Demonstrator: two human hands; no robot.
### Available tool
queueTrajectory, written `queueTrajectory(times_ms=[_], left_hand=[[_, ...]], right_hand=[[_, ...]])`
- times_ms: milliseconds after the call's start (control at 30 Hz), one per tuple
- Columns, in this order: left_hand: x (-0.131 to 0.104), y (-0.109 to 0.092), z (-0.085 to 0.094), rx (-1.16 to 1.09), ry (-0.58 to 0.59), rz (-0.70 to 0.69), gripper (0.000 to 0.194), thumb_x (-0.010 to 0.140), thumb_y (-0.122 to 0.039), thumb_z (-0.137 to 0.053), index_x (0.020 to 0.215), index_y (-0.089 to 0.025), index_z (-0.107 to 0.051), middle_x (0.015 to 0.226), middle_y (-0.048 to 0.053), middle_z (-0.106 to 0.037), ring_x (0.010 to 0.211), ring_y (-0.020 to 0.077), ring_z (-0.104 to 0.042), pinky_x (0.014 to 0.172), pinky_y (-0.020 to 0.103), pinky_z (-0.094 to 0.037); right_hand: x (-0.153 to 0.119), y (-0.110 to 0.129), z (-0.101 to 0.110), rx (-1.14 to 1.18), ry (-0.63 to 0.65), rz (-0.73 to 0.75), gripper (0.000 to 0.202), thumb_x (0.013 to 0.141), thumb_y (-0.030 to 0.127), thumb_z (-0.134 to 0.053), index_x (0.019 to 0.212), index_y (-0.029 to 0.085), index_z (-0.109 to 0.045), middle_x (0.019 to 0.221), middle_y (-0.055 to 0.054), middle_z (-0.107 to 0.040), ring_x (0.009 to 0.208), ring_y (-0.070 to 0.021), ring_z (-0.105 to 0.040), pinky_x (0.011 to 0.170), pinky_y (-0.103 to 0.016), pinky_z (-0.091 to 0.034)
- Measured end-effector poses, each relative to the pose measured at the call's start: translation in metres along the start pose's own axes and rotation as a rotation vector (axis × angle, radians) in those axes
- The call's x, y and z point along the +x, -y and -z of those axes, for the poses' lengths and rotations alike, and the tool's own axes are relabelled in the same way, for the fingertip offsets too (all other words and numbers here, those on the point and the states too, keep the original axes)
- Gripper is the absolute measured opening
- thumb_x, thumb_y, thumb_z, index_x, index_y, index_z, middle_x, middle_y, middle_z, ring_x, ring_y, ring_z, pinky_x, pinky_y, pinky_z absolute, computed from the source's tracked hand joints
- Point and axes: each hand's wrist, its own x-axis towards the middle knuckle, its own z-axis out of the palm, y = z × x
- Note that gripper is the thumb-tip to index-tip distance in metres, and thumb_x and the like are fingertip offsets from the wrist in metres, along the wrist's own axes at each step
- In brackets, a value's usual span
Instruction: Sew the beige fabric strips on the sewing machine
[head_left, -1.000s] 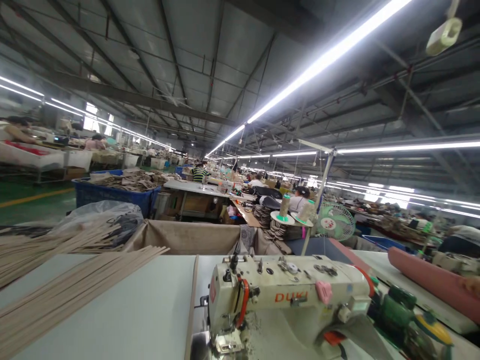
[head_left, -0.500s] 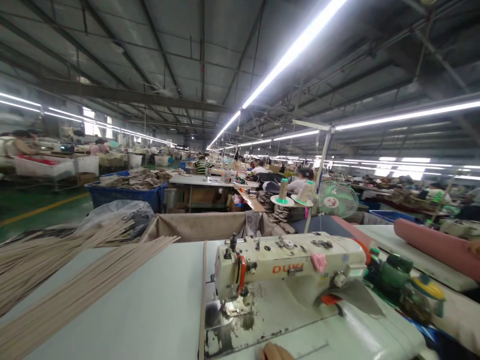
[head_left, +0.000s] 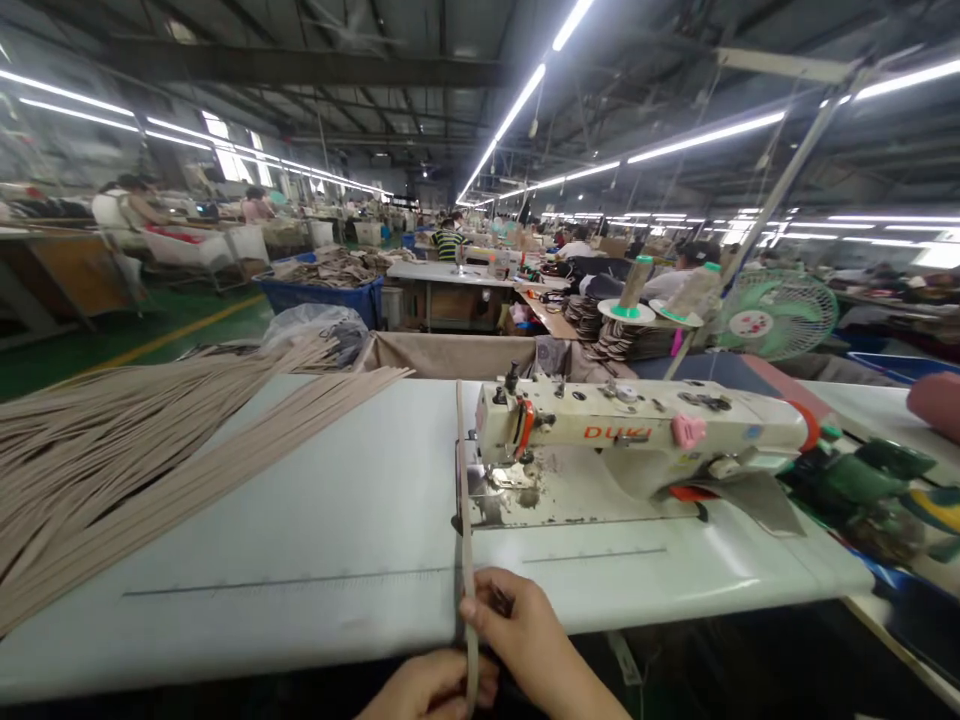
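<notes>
A narrow beige fabric strip point(head_left: 466, 545) runs down the table just left of the sewing machine point(head_left: 622, 430) and hangs over the front edge. My right hand point(head_left: 517, 618) pinches it between thumb and fingers near that edge. Lower down, my left hand point(head_left: 433, 685) is closed around the strip's hanging part, its fingers partly behind it. The presser foot and needle plate point(head_left: 514, 476) lie to the right of the strip, beyond my hands.
Bundles of beige strips point(head_left: 150, 440) cover the table's left side. Thread cones point(head_left: 634, 285) and a green fan point(head_left: 780, 310) stand behind the machine. Farther back are a blue bin point(head_left: 322, 295) heaped with fabric pieces and several people at work. Ruler markings point(head_left: 300, 582) line the tabletop.
The view has tipped down and swung left. Both hands now show at the front edge, gripping the strip; earlier only part of one hand was visible below the machine.
</notes>
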Motion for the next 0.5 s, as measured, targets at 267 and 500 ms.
queueTrajectory(times_ms=[267,500], left_hand=[[0.009,-0.061,0.018,-0.418,-0.460,-0.029,0.052,0.084,-0.045,-0.074,0.126,-0.017,-0.062,0.109,0.012,-0.069,0.097,0.0249,-0.068,0.092,0.040,-0.054],[0.014,-0.086,0.018,-0.378,-0.537,-0.051,0.066,0.081,-0.051,-0.079,0.134,-0.017,-0.057,0.087,0.004,-0.064,0.080,0.0181,-0.062,0.075,0.032,-0.052]], right_hand=[[-0.017,0.017,0.003,-0.101,0.143,0.059,0.009,0.076,0.016,-0.069,0.071,0.020,-0.062,0.073,0.005,-0.056,0.073,-0.0123,-0.052,0.070,-0.022,-0.040],[-0.027,0.020,0.013,-0.411,0.294,0.305,0.023,0.081,0.007,-0.064,0.090,0.025,-0.075,0.089,0.002,-0.070,0.080,-0.0136,-0.064,0.074,-0.021,-0.045]])
